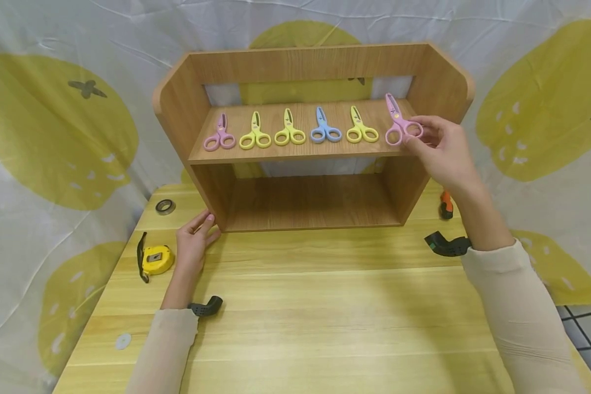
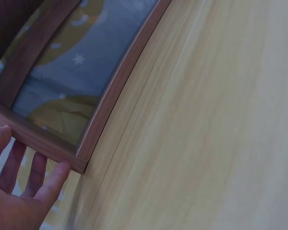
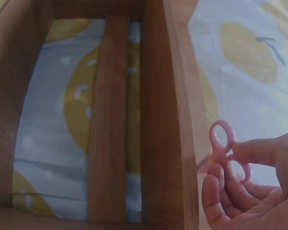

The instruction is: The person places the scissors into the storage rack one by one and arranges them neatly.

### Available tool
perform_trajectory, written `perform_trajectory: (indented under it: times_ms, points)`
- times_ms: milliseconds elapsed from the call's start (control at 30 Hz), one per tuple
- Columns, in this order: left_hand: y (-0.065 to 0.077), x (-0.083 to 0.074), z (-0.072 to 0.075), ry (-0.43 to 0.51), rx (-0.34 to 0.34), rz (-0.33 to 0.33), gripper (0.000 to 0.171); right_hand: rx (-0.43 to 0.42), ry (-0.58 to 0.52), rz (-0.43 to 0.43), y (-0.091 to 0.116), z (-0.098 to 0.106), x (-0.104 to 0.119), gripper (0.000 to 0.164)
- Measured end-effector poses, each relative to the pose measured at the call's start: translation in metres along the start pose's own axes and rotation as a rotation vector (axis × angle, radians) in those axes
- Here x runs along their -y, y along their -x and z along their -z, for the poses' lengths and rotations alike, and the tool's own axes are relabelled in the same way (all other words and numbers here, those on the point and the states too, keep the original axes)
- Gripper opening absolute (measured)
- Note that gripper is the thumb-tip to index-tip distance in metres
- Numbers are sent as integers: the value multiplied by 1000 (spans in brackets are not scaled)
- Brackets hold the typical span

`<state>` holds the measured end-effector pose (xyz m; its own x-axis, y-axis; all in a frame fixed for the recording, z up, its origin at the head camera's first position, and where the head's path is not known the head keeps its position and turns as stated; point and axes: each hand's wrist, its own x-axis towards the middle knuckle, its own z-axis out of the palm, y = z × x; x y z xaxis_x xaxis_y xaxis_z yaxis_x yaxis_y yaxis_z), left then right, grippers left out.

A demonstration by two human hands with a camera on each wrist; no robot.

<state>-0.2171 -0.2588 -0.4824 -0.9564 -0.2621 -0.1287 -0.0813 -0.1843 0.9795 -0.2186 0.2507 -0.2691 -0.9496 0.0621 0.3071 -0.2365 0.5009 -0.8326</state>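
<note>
A small wooden shelf [image 1: 305, 158] stands on the table, a row of scissors lying on its upper board. Near that board's right end my right hand [image 1: 443, 148] pinches the handle loop of pink scissors [image 1: 397, 121], blades pointing up and away; the right wrist view shows the pink loops [image 3: 222, 136] between thumb and fingers. To their left are yellow scissors [image 1: 358, 126], blue scissors [image 1: 323, 127], more yellow pairs and pink scissors [image 1: 220, 134] at the far left. My left hand [image 1: 194, 238] touches the shelf's lower left corner, fingers fairly straight along its side [image 2: 48, 152].
On the table's left lie a tape measure [image 1: 156, 260] with a black strap, a roll of tape [image 1: 164, 207] and a pale disc [image 1: 123, 341]. An orange and black tool [image 1: 445, 204] lies right of the shelf. A lemon-patterned curtain [image 1: 59, 131] hangs behind.
</note>
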Motion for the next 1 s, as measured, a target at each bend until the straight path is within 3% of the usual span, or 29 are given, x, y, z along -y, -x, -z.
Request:
perform_trajectory:
  times_ms: [200,467,767,1000]
  points:
    - [-1,-1,0,-4,1,-4,44,-4,63,-45,-14,-1,-2,45]
    - [-1,-4,1,5,5,23,43,40,269,-87,-27,-2,-1,51]
    - [-1,-4,0,0,-6,22,42,88,395,-111,-29,-3,3,54]
    - [-2,0,2,19,8,34,45,79,457,-96,-31,-6,4,52]
